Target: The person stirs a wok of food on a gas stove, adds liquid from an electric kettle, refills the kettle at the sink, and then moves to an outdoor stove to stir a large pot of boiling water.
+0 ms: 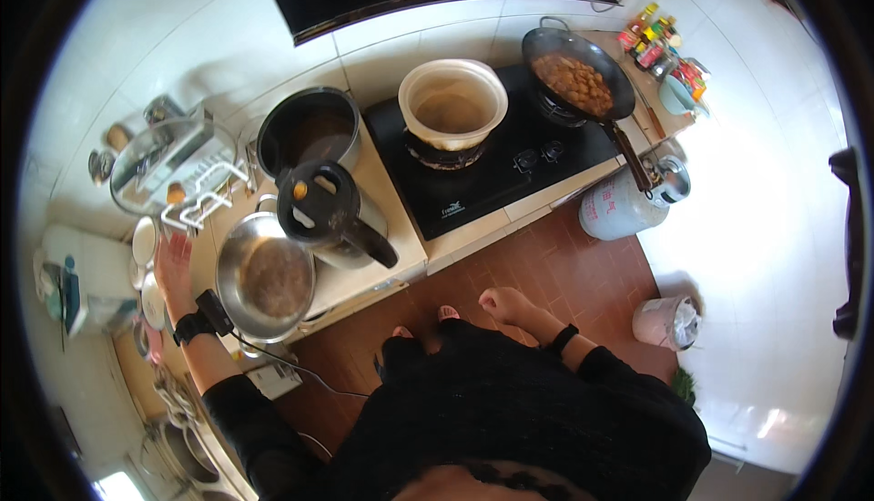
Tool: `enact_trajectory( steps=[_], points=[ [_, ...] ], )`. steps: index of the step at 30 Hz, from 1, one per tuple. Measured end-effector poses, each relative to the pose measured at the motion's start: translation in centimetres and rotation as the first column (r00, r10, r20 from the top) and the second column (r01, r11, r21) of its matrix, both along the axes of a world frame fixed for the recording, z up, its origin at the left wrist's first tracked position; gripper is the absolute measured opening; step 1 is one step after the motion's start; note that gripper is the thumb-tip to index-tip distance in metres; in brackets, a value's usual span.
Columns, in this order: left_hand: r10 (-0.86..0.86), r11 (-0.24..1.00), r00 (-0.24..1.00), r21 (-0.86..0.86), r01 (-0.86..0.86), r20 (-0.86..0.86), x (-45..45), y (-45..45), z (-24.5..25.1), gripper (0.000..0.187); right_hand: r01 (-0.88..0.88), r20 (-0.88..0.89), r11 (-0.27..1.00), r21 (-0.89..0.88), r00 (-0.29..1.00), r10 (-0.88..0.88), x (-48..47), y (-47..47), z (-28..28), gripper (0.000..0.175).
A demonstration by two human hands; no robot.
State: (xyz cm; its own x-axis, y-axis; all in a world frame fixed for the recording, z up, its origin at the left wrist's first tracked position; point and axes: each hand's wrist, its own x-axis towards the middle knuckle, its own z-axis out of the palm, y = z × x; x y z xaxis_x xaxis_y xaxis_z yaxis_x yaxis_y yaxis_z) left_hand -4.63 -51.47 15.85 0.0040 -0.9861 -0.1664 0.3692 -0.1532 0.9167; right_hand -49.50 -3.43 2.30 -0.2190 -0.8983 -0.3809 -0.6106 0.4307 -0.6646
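Note:
My left hand (175, 267) reaches out over the left counter with its fingers extended, close to the white wire rack (205, 204) and a row of white bowls (145, 245). I see nothing held in it. A glass lid (174, 166) stands in the rack. Right of that arm is a steel pan (266, 279) with a wet, brownish bottom. Beside it stands an electric kettle (328, 210) with a black lid and handle. My right hand (509, 304) hangs over the tiled floor, fingers curled in, with nothing visible in it.
A pale clay pot (452, 105) and a wok (580, 74) of browned food sit on the black gas stove (444, 193). The wok's handle juts past the counter edge. A dark-lined pot (311, 129) stands behind the kettle. On the floor are a gas cylinder (614, 210) and bin (662, 323).

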Motion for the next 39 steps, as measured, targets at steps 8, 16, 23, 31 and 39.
enact_trajectory(
  steps=[8, 16, 23, 31, 39],
  points=[
    [0.043, 0.999, 0.997, 0.036, -0.041, -0.066, -1.5, -9.7, -4.5, 0.043, 0.323, -0.155, 0.944, 0.066, 0.938, -0.31, 3.2, 0.4, 2.4, 0.022],
    [0.045, 0.999, 0.912, 0.024, -0.039, -0.407, -4.9, -12.0, -4.4, 0.022, 0.306, -0.028, 0.94, 0.151, 0.952, -0.305, 7.8, 0.0, 3.0, 0.023],
    [0.064, 0.98, 0.96, -0.167, -0.112, -0.272, -5.9, -11.4, -1.9, 0.02, 0.344, -0.162, 0.929, 0.134, 0.933, -0.322, 8.3, 2.0, 3.3, 0.025],
    [-0.021, 0.933, 0.933, -0.342, -0.11, -0.358, -8.0, -4.2, 6.9, 0.029, 0.329, -0.104, 0.937, 0.114, 0.942, -0.318, 5.8, 2.4, 4.2, 0.024],
    [0.037, 0.829, 0.962, -0.529, -0.181, -0.27, -9.7, 9.3, 14.6, 0.032, 0.323, -0.041, 0.941, 0.101, 0.946, -0.32, -2.8, 7.8, 0.9, 0.022]
  ],
)
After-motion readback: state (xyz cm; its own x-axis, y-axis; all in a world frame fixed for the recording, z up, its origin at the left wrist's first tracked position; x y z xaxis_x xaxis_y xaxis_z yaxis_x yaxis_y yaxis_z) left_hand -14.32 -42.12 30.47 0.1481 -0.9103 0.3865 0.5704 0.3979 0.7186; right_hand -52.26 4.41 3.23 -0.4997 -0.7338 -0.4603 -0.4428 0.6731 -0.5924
